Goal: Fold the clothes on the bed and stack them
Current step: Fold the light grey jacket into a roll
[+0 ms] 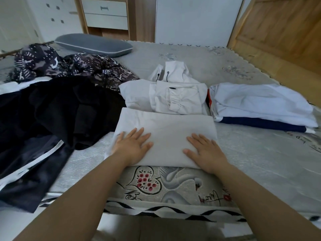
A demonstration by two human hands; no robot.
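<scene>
A white hooded garment (166, 133) lies on the bed (251, 153) in front of me, its lower half folded up toward the far part with the hood and drawstrings. My left hand (132, 146) lies flat on the left of the folded part, fingers straight. My right hand (204, 150) lies flat on its right side, fingers spread. To the right sits a folded stack (260, 105) of white and navy clothes. Unfolded black clothes (57, 110) and a dark patterned garment (69, 66) are heaped on the left.
A grey pillow (93, 44) lies at the far left of the bed. A wooden headboard (281, 35) rises on the right, a drawer unit (106, 13) stands beyond the bed. A dark garment with white stripes (31, 171) hangs over the near edge.
</scene>
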